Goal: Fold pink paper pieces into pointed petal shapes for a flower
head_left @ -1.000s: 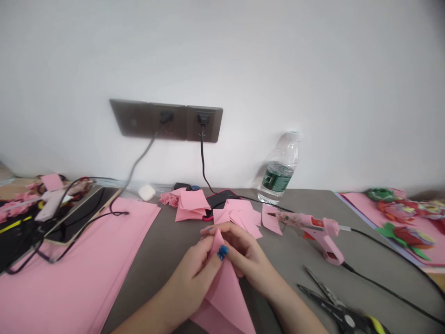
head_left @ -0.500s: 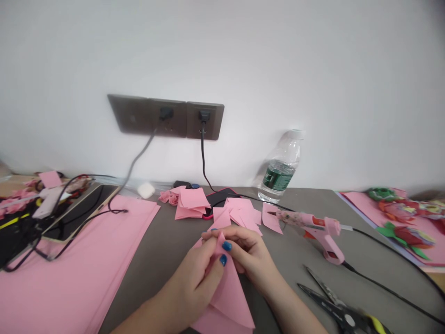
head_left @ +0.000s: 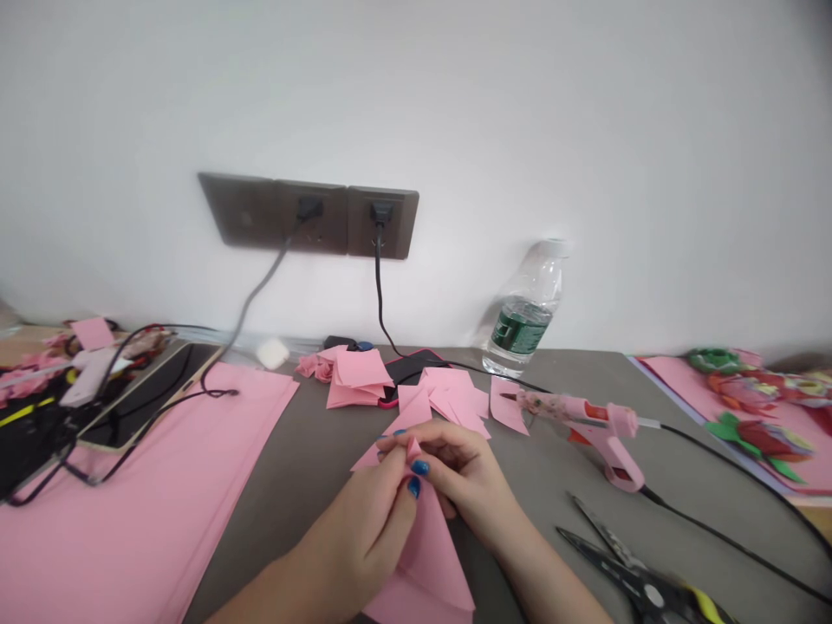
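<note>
Both my hands pinch a folded piece of pink paper (head_left: 432,555) low in the middle of the grey table (head_left: 312,459). My left hand (head_left: 370,520) grips its top corner from the left, fingers closed. From the right, my right hand (head_left: 464,481) closes thumb and fingers on the same tip. The paper's wider part lies flat on the table under my wrists. Just behind my fingers lie several small folded pink paper squares (head_left: 448,399).
A pink glue gun (head_left: 588,425) with a black cord lies to the right, black scissors (head_left: 633,576) nearer me. A water bottle (head_left: 523,316) stands by the wall. Large pink sheets (head_left: 136,494) cover the left; cables and a tablet (head_left: 146,394) sit beyond. Paper flowers (head_left: 757,407) lie far right.
My fingers have shifted on the paper's tip, folding it tighter. A corner of the paper now sticks out left of my left hand. The view has tilted slightly.
</note>
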Available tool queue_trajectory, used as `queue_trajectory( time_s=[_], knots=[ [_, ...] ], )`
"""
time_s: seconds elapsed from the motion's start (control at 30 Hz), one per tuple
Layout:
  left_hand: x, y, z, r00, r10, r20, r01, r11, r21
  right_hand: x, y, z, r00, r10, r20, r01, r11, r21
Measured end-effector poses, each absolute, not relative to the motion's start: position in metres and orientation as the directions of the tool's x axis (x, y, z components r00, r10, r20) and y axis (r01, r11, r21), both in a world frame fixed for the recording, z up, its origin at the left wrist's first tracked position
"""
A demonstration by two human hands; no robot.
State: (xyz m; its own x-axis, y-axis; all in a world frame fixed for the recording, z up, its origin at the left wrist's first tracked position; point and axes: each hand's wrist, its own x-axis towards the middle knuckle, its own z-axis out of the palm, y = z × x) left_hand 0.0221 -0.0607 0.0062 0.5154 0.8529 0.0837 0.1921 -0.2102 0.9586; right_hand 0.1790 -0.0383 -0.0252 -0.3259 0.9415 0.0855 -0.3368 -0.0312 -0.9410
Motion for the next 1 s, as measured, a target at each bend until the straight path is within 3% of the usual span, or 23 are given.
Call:
queue_trajectory(
  time_s=[0.43,0.73,1.0],
  knots=[
    [0.022,-0.057,0.001,0.547,0.835,0.059,0.194,-0.195,0.962,0.183,-0.033,-0.03,-0.278,0.955,0.105,-0.293,0.02,-0.956],
    [0.02,-0.051,-0.011,0.503,0.85,0.156,0.389,-0.383,0.838,0.182,-0.026,-0.034,-0.318,0.947,0.052,-0.323,-0.057,-0.945],
    [0.012,-0.056,0.0,0.483,0.864,0.139,0.458,-0.385,0.801,0.182,-0.027,-0.035,-0.369,0.929,0.041,-0.382,-0.112,-0.917]
  ],
)
